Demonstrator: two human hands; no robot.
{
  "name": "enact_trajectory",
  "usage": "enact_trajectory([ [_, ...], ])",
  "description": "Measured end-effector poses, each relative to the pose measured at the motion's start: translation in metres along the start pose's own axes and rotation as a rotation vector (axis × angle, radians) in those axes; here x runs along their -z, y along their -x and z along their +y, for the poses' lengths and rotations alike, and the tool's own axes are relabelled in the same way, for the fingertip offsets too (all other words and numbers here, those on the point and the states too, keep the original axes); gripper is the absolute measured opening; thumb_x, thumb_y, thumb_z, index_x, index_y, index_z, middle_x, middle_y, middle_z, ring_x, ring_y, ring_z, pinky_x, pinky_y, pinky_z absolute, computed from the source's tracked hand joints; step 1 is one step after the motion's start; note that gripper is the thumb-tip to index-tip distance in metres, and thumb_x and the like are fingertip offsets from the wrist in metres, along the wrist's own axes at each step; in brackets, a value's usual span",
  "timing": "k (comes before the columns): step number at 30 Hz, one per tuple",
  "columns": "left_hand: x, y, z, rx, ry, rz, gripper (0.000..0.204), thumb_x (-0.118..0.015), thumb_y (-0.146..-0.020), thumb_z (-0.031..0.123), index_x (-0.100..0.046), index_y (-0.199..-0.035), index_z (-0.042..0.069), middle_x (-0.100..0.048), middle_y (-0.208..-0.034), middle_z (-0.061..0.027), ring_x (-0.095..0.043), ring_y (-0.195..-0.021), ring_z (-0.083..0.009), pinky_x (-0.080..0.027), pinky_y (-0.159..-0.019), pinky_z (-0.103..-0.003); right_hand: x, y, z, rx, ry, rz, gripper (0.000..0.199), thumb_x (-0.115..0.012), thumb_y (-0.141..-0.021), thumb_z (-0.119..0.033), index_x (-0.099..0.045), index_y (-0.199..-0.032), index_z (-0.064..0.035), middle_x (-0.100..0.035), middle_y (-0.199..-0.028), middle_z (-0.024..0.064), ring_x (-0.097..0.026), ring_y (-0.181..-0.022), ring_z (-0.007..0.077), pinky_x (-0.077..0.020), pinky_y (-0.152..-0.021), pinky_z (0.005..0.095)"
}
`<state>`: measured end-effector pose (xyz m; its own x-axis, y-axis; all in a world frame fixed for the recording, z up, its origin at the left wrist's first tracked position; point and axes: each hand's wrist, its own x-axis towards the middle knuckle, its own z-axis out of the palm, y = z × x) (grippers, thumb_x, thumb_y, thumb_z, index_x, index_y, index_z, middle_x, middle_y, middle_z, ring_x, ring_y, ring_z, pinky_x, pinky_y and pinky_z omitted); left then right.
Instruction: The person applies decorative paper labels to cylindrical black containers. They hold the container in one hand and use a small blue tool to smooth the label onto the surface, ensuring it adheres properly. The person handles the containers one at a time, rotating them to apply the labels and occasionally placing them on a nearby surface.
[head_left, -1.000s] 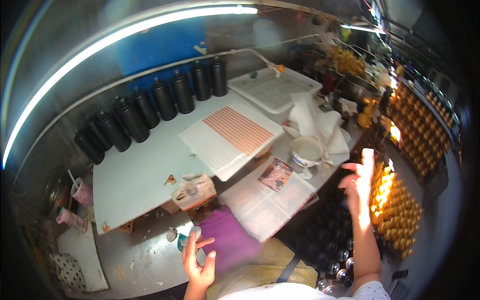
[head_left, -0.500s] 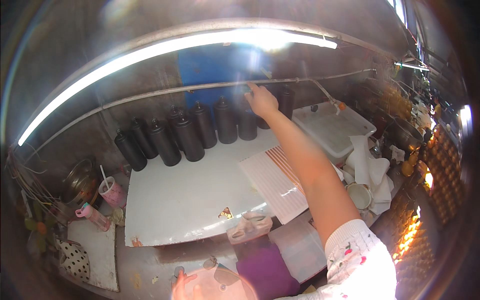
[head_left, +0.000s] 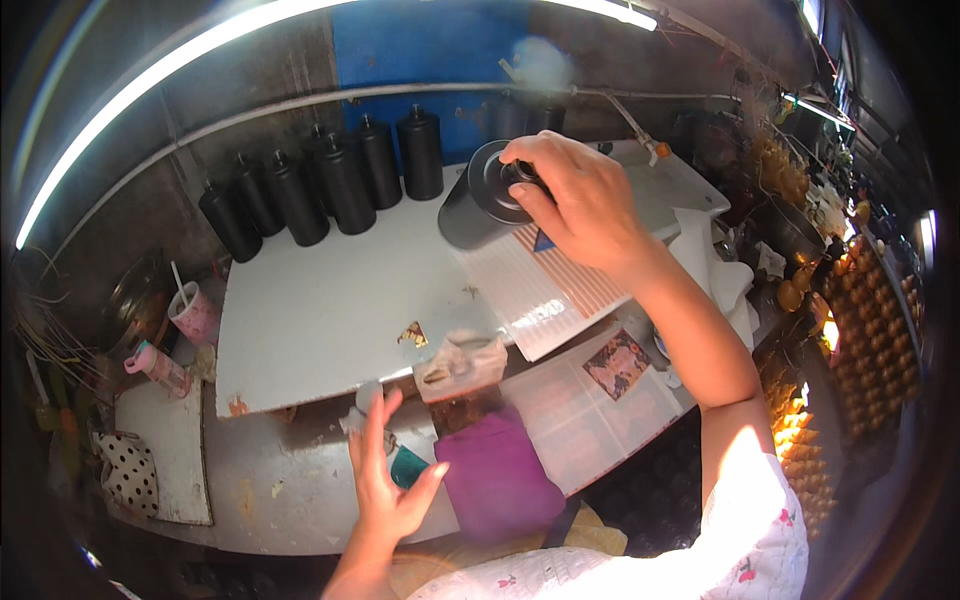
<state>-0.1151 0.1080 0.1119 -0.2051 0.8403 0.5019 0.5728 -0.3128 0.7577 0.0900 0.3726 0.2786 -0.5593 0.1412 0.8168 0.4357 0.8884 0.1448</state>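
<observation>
Newly gripped: a black bottle (head_left: 478, 208) in the right hand (head_left: 583, 205)

Half a second ago this hand was reaching among the dark bottles (head_left: 346, 188) at the back; it has since come nearer, thumb and fingers clamped on the black bottle's neck. So this one is now apart from the others, most standing left of the grip. It leans below and left of that hand, over the white board (head_left: 310, 325); whether its base touches, I cannot tell. Well below the grip, the left hand (head_left: 388, 505) spreads thumb and fingers apart.

The bottles are opaque, contents hidden. Far left of the grip, a pink cup (head_left: 197, 320) holds a white straw (head_left: 180, 284); to its right, a white basin (head_left: 715, 204) is partly covered, contents unclear.
</observation>
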Motion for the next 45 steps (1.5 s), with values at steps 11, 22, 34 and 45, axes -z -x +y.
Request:
enact_trajectory([
  [11,-0.069,0.016,0.025,0.322,0.758,-0.163,0.117,-0.083,-0.074,0.010,-0.004,-0.160,0.005,-0.039,-0.151,-0.0159,-0.044,-0.136,-0.0257,-0.036,-0.113,-0.039,0.023,0.158,-0.122,-0.867,-1.090,-0.372,0.044,-0.060,-0.097,-0.014,-0.049,-0.139,-0.0080,-0.060,-0.116,0.0076,-0.055,-0.087,0.0121,-0.0477,-0.081,0.0306],
  [22,-0.078,0.054,0.018,0.133,-0.015,-0.344,0.128,-0.085,-0.076,0.038,0.004,-0.157,-0.005,-0.035,-0.142,-0.0354,-0.039,-0.130,-0.0469,-0.035,-0.110,-0.049,-0.026,0.259,-0.178,-1.070,-1.259,-0.351,0.077,-0.064,-0.096,-0.018,-0.022,-0.161,-0.0150,-0.052,-0.131,0.0091,-0.047,-0.077,0.0085,-0.0450,-0.072,0.0223],
  [34,-0.079,0.074,-0.007,0.106,-0.173,-0.266,0.139,-0.094,-0.058,0.029,-0.004,-0.158,-0.003,-0.031,-0.152,-0.0319,-0.039,-0.131,-0.0479,-0.032,-0.111,-0.051,0.045,0.330,-0.068,-0.988,0.239,-0.634,0.041,-0.057,-0.082,-0.009,-0.064,-0.122,-0.0074,-0.064,-0.131,0.0120,-0.068,-0.093,0.0325,-0.0554,-0.078,0.0440],
  [45,-0.080,0.076,-0.016,0.222,-0.151,-0.288,0.138,-0.093,-0.056,0.027,-0.005,-0.158,-0.002,-0.021,-0.159,-0.0292,-0.031,-0.139,-0.0481,-0.026,-0.116,-0.053,0.036,0.320,-0.052,-1.355,0.348,-0.579,0.061,-0.076,-0.081,-0.040,-0.057,-0.124,-0.0017,-0.060,-0.113,0.0175,-0.066,-0.102,0.0344,-0.0560,-0.080,0.0443],
])
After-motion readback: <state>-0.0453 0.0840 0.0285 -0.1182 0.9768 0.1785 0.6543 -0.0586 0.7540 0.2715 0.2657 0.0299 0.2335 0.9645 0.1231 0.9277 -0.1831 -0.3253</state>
